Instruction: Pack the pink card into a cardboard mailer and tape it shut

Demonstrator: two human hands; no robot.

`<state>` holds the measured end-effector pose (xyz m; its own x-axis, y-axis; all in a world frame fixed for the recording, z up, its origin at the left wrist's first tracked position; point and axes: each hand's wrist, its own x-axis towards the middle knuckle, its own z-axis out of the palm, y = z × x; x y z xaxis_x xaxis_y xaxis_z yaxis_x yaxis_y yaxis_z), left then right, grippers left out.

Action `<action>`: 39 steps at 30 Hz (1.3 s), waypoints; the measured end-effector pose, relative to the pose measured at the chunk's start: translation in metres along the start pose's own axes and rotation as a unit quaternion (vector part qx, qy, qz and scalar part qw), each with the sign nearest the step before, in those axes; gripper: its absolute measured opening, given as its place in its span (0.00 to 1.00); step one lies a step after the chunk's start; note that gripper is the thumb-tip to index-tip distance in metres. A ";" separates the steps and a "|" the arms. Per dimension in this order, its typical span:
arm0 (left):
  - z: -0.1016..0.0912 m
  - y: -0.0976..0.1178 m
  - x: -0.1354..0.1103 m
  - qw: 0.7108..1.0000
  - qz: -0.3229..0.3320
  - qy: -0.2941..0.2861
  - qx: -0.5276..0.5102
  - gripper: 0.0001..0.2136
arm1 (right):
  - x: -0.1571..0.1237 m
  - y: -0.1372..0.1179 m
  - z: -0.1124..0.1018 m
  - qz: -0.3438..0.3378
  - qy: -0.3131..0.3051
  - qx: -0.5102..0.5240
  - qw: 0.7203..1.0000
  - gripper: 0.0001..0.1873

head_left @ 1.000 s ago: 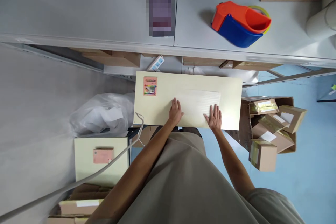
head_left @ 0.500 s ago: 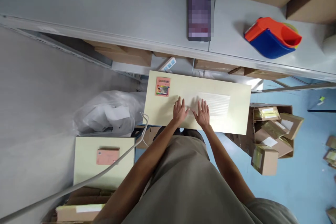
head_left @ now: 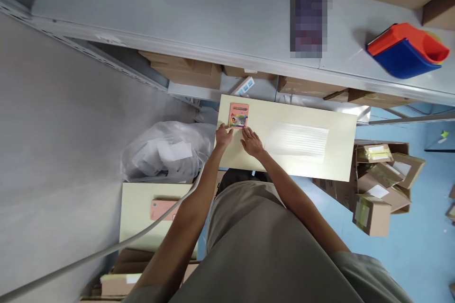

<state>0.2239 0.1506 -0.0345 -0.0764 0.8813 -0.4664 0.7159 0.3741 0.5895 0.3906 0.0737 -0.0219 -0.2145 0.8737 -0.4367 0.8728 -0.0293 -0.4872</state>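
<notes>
A small, flat pink booklet or pack [head_left: 239,114] with dark lettering and a rainbow-framed picture lies at the left end of the cream board [head_left: 341,147]. My left hand [head_left: 223,136] is at its lower left corner, thumb apart from the fingers. At the lower right corner is my right hand [head_left: 252,142], its fingers stretched out and the thumb apart. Both hands' fingertips reach the pack's near edge; neither is closed around it. A translucent ribbed sheet or bright striped patch [head_left: 302,141], I cannot tell which, shows on the board to the right.
A grey shelf [head_left: 177,14] with cartons and an orange-and-blue tape dispenser [head_left: 405,52] runs along the far side. A clear plastic bag [head_left: 167,151] and a hanging grey cable [head_left: 124,244] are left. Right stands an open carton of small boxes [head_left: 386,175].
Both hands have moved left from the middle of the board to the pink pack's near corners. The whole view has shifted, so everything appears further right.
</notes>
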 end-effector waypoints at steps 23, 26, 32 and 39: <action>0.080 0.086 -0.089 0.956 0.157 -0.144 -0.201 0.11 | -0.113 0.131 -0.034 0.117 0.239 0.529 0.806 0.33; 0.128 0.107 -0.109 0.957 0.156 -0.174 -0.173 0.07 | -0.156 0.170 -0.035 0.160 0.259 0.496 0.813 0.32; 0.205 0.146 -0.144 0.969 0.121 -0.202 -0.078 0.02 | -0.216 0.236 -0.033 0.236 0.275 0.435 0.824 0.32; 0.246 0.165 -0.155 0.984 0.053 -0.168 -0.029 0.04 | -0.224 0.277 -0.036 0.274 0.217 0.393 0.851 0.27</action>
<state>0.5246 0.0051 -0.0267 0.2383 0.7743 -0.5862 0.6659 0.3091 0.6790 0.6964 -0.1124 -0.0319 0.4614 0.7167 -0.5229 0.1908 -0.6557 -0.7305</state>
